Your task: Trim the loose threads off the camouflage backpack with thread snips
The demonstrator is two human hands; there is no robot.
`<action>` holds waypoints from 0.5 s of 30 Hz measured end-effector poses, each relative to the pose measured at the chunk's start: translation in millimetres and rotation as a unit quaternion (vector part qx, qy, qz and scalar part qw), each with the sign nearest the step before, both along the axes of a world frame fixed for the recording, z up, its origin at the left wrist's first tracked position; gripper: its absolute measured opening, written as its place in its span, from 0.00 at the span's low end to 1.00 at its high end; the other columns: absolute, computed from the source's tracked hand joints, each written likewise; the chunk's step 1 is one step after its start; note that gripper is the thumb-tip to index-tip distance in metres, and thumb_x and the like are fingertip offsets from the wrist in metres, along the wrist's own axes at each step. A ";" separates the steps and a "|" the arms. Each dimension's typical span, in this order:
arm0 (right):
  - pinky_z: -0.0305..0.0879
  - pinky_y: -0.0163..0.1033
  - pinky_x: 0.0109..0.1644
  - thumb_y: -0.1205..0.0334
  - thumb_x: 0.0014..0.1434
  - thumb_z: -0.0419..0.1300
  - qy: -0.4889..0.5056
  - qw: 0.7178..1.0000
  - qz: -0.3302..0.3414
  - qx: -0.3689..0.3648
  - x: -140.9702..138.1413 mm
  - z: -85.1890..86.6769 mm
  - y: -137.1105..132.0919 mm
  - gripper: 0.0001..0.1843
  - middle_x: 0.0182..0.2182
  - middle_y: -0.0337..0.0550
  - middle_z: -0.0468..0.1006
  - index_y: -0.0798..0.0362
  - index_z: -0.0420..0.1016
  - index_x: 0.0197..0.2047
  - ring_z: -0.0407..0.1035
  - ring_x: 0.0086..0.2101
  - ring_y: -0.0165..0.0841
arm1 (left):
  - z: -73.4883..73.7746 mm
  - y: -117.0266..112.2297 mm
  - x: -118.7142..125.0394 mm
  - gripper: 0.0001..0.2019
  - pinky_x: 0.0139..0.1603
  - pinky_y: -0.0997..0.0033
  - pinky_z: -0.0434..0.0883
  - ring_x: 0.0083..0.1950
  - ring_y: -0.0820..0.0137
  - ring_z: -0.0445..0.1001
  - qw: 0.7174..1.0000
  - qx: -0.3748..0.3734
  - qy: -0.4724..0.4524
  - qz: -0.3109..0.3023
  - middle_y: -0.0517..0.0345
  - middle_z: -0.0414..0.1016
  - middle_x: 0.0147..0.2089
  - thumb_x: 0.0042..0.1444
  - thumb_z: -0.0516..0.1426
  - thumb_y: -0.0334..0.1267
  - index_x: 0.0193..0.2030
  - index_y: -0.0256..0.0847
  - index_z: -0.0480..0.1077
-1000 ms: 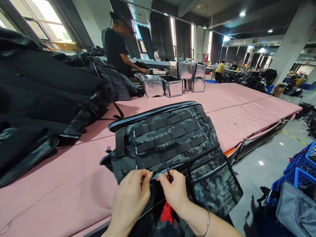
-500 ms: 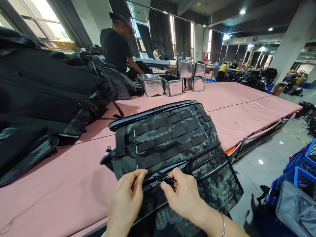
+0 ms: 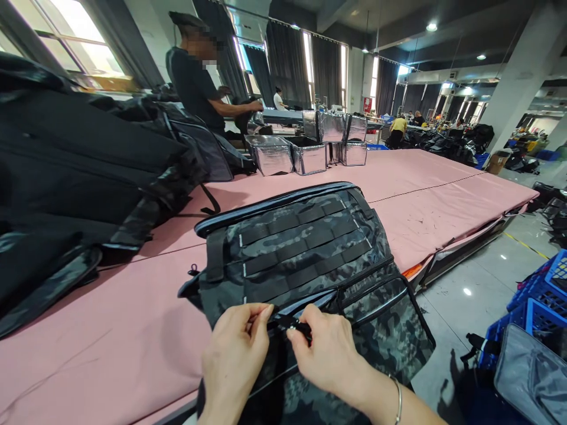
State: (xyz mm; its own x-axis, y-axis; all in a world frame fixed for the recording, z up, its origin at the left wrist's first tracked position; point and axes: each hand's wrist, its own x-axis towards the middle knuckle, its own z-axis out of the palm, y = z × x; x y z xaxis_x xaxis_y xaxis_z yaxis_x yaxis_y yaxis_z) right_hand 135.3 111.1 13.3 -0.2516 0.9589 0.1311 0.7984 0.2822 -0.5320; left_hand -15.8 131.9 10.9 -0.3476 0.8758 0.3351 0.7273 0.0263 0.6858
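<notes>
A dark camouflage backpack (image 3: 305,248) with black webbing strips lies flat on the pink table (image 3: 110,330) in front of me. My left hand (image 3: 237,354) pinches the edge of the bag beside a zip, fingers closed on the fabric. My right hand (image 3: 328,354), a thin bracelet at its wrist, pinches a black zipper pull (image 3: 290,323) on the same zip line. The two hands are a few centimetres apart at the bag's near edge.
A heap of black and camouflage bags (image 3: 84,171) fills the left of the table. Silver foil-lined boxes (image 3: 305,150) stand at the far side. A person in black (image 3: 195,82) works behind them. Blue crates (image 3: 540,295) and a grey bag (image 3: 531,378) sit on the floor at right.
My right hand turned from holding the zipper pull upright to pinching it flat and shifted slightly along the zip. A red piece seen below my hands is hidden now. The person behind raised an arm.
</notes>
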 end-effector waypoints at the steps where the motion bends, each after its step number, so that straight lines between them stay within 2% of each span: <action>1: 0.55 0.38 0.28 0.56 0.63 0.54 -0.002 1.000 -0.001 -0.002 -0.8 1.3 -0.1 0.07 0.31 0.39 0.80 0.50 0.67 0.40 0.77 0.31 0.40 | 0.3 -0.6 0.2 0.14 0.35 0.64 0.66 0.33 0.62 0.71 1.000 -0.002 0.002 0.003 0.54 0.73 0.31 0.49 0.50 0.51 0.27 0.45 0.68; 5: 0.57 0.38 0.29 0.56 0.63 0.55 -0.011 1.000 -0.001 0.002 -6.0 5.3 -0.6 0.07 0.31 0.41 0.80 0.50 0.67 0.40 0.76 0.30 0.40 | 4.7 -2.5 4.7 0.15 0.35 0.61 0.65 0.36 0.59 0.72 0.999 -0.033 0.010 0.010 0.52 0.73 0.31 0.49 0.47 0.53 0.27 0.46 0.66; 10: 0.57 0.37 0.26 0.57 0.62 0.56 -0.028 0.999 0.008 0.024 -10.1 7.5 2.3 0.06 0.29 0.41 0.80 0.50 0.68 0.39 0.76 0.28 0.38 | 9.4 -1.1 10.4 0.15 0.36 0.59 0.67 0.38 0.57 0.72 0.999 -0.027 0.017 0.008 0.52 0.72 0.32 0.49 0.46 0.55 0.27 0.48 0.64; 13: 0.56 0.37 0.25 0.58 0.61 0.57 -0.010 0.999 0.014 0.042 -10.3 5.9 5.2 0.05 0.27 0.39 0.80 0.50 0.69 0.36 0.76 0.27 0.36 | 7.9 -3.7 3.1 0.15 0.41 0.56 0.69 0.40 0.56 0.73 1.000 -0.019 0.008 0.011 0.53 0.73 0.33 0.51 0.46 0.55 0.27 0.49 0.62; 15: 0.59 0.37 0.26 0.56 0.59 0.57 0.020 0.999 0.003 0.047 -9.2 2.5 6.0 0.07 0.27 0.38 0.80 0.50 0.70 0.36 0.76 0.27 0.36 | 1.8 -12.2 -6.9 0.15 0.46 0.53 0.70 0.43 0.55 0.73 1.000 -0.007 0.007 0.011 0.53 0.74 0.36 0.55 0.45 0.54 0.31 0.49 0.64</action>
State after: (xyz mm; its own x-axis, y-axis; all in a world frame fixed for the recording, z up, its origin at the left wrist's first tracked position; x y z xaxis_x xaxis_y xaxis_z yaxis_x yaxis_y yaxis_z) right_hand 126.1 117.1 15.8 -0.2497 0.9403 0.2315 0.7748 0.3373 -0.5347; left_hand -22.7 119.8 12.7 -0.3616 0.8728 0.3278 0.7359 0.0513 0.6751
